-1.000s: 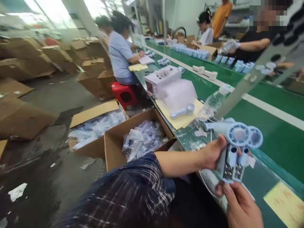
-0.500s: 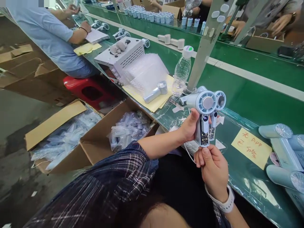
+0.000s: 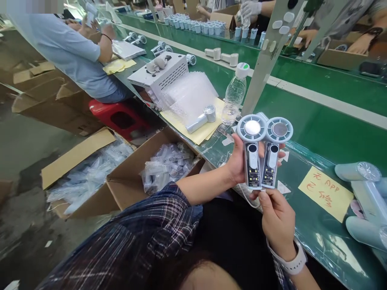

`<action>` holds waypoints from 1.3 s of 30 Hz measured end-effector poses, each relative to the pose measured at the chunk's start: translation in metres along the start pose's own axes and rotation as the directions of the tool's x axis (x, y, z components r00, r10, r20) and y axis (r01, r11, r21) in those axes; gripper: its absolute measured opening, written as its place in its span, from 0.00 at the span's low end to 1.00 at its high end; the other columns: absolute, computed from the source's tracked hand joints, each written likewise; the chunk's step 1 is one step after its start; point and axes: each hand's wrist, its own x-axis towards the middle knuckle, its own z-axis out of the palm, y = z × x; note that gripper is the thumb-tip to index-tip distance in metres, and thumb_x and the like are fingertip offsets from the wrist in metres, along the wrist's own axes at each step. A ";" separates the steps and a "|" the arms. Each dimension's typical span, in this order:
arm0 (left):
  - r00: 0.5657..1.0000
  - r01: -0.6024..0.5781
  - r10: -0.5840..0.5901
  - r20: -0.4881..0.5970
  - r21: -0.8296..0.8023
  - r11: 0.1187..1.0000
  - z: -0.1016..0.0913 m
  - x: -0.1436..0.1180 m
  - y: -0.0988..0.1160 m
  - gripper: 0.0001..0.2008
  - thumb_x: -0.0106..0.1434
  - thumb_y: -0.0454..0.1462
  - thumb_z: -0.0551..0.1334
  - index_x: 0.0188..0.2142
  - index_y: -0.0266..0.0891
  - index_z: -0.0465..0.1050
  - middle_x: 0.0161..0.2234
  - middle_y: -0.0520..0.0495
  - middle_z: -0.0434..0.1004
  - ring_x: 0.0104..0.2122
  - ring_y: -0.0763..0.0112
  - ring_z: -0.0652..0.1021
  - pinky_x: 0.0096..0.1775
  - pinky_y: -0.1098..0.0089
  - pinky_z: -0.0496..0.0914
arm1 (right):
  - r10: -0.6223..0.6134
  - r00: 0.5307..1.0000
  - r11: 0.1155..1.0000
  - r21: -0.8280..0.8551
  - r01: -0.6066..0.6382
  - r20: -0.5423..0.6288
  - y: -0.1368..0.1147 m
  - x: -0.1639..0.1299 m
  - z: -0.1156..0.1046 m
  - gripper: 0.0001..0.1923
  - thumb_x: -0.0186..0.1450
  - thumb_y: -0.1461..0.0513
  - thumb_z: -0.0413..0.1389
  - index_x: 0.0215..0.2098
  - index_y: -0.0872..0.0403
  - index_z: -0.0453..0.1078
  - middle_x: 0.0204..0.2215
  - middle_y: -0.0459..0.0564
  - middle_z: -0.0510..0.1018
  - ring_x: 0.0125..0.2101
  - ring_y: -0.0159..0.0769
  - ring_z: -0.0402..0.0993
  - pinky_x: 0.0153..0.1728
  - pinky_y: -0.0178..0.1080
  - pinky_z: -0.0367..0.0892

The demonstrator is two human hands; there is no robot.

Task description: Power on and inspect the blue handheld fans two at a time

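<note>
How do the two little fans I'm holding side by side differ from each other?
The left fan has a bright, shiny silver disc in its round head; the right fan has a duller grey disc. The left fan's handle window looks dark, the right fan's is pale. The left hand grips the left fan from the side, while the right hand pinches at the bottoms of both. They share the pale blue ringed head, the clear handle and the upright pose.

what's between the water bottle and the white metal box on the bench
In the head view, a stack of clear bubble bags lies between the water bottle and the white metal box, with a pale blue handheld fan on yellow paper just in front.
</note>
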 end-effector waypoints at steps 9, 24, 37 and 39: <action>0.991 -0.009 -0.013 0.136 0.155 0.988 -0.014 -0.005 -0.008 0.45 0.36 0.78 0.69 0.23 0.36 0.73 0.46 0.34 0.85 0.45 0.55 0.86 0.42 0.64 0.82 | 0.178 0.969 0.916 0.388 -0.100 -0.169 0.011 -0.003 -0.008 0.12 0.75 0.53 0.63 0.37 0.51 0.75 0.19 0.40 0.73 0.22 0.32 0.73 0.29 0.37 0.70; 0.990 -0.124 0.106 0.088 0.219 0.968 -0.015 -0.003 -0.010 0.46 0.39 0.81 0.65 0.24 0.38 0.72 0.49 0.35 0.84 0.46 0.55 0.84 0.44 0.63 0.80 | 0.185 0.982 0.959 0.213 -0.188 0.035 0.006 -0.006 -0.003 0.22 0.77 0.48 0.59 0.30 0.51 0.72 0.21 0.44 0.76 0.24 0.32 0.75 0.30 0.35 0.70; 0.982 -0.187 0.171 0.081 0.266 0.946 -0.009 -0.005 -0.018 0.47 0.35 0.80 0.67 0.23 0.38 0.74 0.50 0.31 0.85 0.57 0.40 0.83 0.53 0.54 0.81 | 0.217 0.976 0.961 0.184 -0.206 -0.037 0.014 -0.010 0.003 0.20 0.78 0.47 0.56 0.33 0.50 0.71 0.26 0.45 0.74 0.27 0.35 0.71 0.31 0.38 0.66; 0.973 -0.223 0.230 -0.012 0.199 0.954 -0.011 -0.002 -0.012 0.44 0.39 0.78 0.69 0.26 0.38 0.74 0.50 0.35 0.85 0.58 0.43 0.83 0.55 0.54 0.80 | 0.089 0.996 0.995 0.047 -0.087 -0.032 0.012 -0.005 -0.005 0.22 0.77 0.48 0.56 0.29 0.51 0.70 0.35 0.50 0.78 0.33 0.38 0.75 0.36 0.41 0.70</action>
